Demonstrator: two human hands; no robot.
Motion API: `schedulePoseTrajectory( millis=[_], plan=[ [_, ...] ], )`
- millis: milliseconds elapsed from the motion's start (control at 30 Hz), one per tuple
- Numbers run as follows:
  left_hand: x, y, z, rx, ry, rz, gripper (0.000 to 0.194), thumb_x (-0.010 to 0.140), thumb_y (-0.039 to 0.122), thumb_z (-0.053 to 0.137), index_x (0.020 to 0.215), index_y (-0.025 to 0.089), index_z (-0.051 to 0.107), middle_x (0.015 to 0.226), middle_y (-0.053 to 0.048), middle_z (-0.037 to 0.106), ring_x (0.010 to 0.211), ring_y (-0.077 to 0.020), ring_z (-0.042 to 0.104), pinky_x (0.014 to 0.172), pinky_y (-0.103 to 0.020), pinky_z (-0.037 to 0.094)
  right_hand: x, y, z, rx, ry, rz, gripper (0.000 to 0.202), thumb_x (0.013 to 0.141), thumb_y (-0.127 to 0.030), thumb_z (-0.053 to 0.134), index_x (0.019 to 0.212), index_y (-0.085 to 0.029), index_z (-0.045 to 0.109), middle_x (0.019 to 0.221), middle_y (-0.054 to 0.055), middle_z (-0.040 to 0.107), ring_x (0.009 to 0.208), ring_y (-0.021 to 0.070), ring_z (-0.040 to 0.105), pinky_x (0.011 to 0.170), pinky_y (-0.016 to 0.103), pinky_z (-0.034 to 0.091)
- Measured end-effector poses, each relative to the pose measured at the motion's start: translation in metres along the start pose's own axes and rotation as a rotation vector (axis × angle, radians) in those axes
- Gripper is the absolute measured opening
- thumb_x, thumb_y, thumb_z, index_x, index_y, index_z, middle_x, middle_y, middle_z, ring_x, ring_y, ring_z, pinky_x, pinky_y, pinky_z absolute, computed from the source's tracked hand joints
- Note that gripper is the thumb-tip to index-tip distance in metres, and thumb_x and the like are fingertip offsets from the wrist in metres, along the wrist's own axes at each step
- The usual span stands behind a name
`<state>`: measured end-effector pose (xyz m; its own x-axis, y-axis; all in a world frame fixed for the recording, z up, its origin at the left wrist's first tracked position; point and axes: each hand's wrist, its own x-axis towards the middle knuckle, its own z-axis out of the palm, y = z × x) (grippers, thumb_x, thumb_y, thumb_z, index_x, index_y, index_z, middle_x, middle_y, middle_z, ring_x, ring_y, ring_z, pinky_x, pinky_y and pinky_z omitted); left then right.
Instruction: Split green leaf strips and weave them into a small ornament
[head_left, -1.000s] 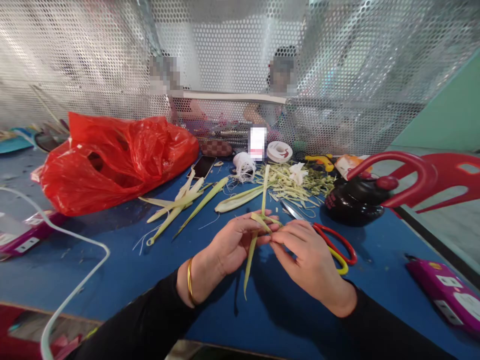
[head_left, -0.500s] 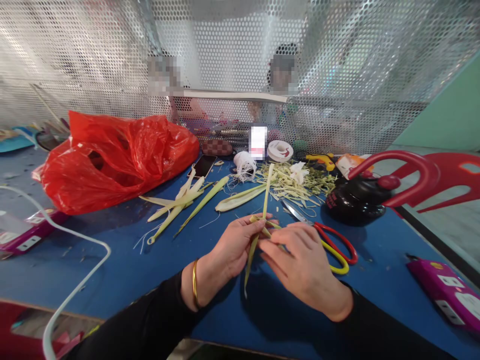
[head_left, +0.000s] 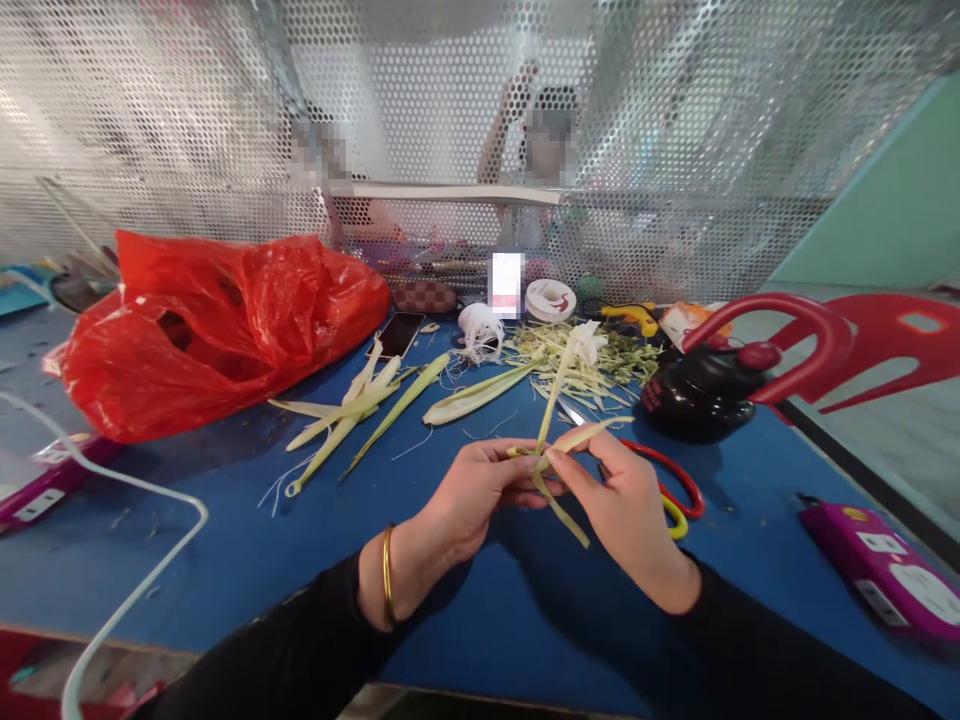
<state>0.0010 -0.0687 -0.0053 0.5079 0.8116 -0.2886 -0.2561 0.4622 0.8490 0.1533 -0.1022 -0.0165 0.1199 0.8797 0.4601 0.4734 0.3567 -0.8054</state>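
My left hand (head_left: 465,500) pinches pale green leaf strips (head_left: 559,398) where they cross, above the front middle of the blue table. My right hand (head_left: 637,515) holds the same strips at the crossing, thumb and fingertips pressed on a piece that points right. One strip stands up and away from me; a narrow tail hangs toward the lower right. How the strips are folded is partly hidden by my fingers. Scissors (head_left: 684,485) with red and yellow handles lie behind my right hand. Beyond my hands are a long leaf (head_left: 480,393) and several more leaf pieces (head_left: 346,408).
A red plastic bag (head_left: 225,330) fills the back left. A black kettle (head_left: 694,395) with a red handle stands right, near a purple power strip (head_left: 885,565). Leaf scraps (head_left: 600,360), a ribbon spool (head_left: 550,300) and a phone (head_left: 400,335) lie along the back. A white cable (head_left: 142,485) crosses the left.
My right hand has turned a strip so it points right. The hanging tail has swung from lower left to lower right. Beyond the perforated sheet, a person's arm is now raised.
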Motion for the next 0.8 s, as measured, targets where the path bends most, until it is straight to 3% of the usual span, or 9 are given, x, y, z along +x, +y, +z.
schedulePoseTrajectory(
  millis=[133, 400, 500, 633, 700, 800],
  plan=[
    [0.000, 0.000, 0.000, 0.020, -0.028, -0.008, 0.023, 0.078, 0.023, 0.068, 0.097, 0.010, 0.073, 0.083, -0.011, 0.073, 0.072, -0.0156, 0.069, 0.061, -0.020, 0.053, 0.004, 0.004, 0.002, 0.108, 0.023, 0.306, 0.019, 0.080, -0.035, 0.063, 0.070, -0.018, 0.061, 0.063, 0.001, 0.064, 0.059, 0.0165, 0.058, 0.056, 0.027, 0.046],
    [0.000, -0.001, 0.002, 0.085, 0.031, 0.039, 0.023, 0.069, 0.022, 0.077, 0.089, 0.011, 0.074, 0.081, -0.008, 0.072, 0.067, -0.0120, 0.065, 0.057, -0.018, 0.048, 0.006, 0.005, 0.004, 0.116, 0.044, 0.421, 0.022, 0.076, -0.037, 0.063, 0.068, -0.017, 0.061, 0.063, 0.003, 0.065, 0.059, 0.0177, 0.060, 0.056, 0.028, 0.047],
    [0.001, 0.000, 0.000, 0.073, 0.092, 0.043, 0.023, 0.067, 0.023, 0.077, 0.087, 0.011, 0.075, 0.078, -0.008, 0.072, 0.059, -0.0093, 0.061, 0.054, -0.018, 0.046, 0.006, 0.004, 0.004, 0.215, -0.027, 0.416, 0.025, 0.080, -0.040, 0.061, 0.070, -0.017, 0.061, 0.062, 0.003, 0.065, 0.058, 0.0180, 0.061, 0.054, 0.028, 0.049],
    [0.003, 0.005, -0.007, 0.031, 0.226, 0.072, 0.024, 0.065, 0.023, 0.078, 0.086, 0.012, 0.074, 0.071, -0.005, 0.070, 0.054, -0.0085, 0.058, 0.048, -0.017, 0.042, 0.003, 0.003, 0.002, 0.099, -0.217, 0.224, 0.027, 0.091, -0.035, 0.049, 0.072, -0.019, 0.057, 0.061, 0.001, 0.064, 0.052, 0.0159, 0.061, 0.052, 0.027, 0.050],
    [0.004, 0.008, -0.009, 0.014, 0.284, 0.075, 0.022, 0.065, 0.022, 0.078, 0.084, 0.012, 0.073, 0.072, -0.005, 0.070, 0.055, -0.0092, 0.059, 0.048, -0.018, 0.042, 0.001, 0.004, 0.000, -0.104, -0.231, 0.004, 0.015, 0.092, -0.023, 0.046, 0.093, -0.018, 0.060, 0.072, 0.003, 0.067, 0.059, 0.0167, 0.063, 0.056, 0.028, 0.051],
    [0.004, 0.010, -0.010, 0.020, 0.298, 0.066, 0.019, 0.065, 0.020, 0.076, 0.081, 0.012, 0.072, 0.067, -0.003, 0.068, 0.055, -0.0097, 0.059, 0.049, -0.018, 0.042, 0.000, 0.006, -0.003, -0.429, -0.277, -0.430, 0.034, 0.091, -0.010, 0.043, 0.122, -0.017, 0.054, 0.093, 0.007, 0.069, 0.074, 0.0190, 0.065, 0.066, 0.031, 0.051]
  ],
)
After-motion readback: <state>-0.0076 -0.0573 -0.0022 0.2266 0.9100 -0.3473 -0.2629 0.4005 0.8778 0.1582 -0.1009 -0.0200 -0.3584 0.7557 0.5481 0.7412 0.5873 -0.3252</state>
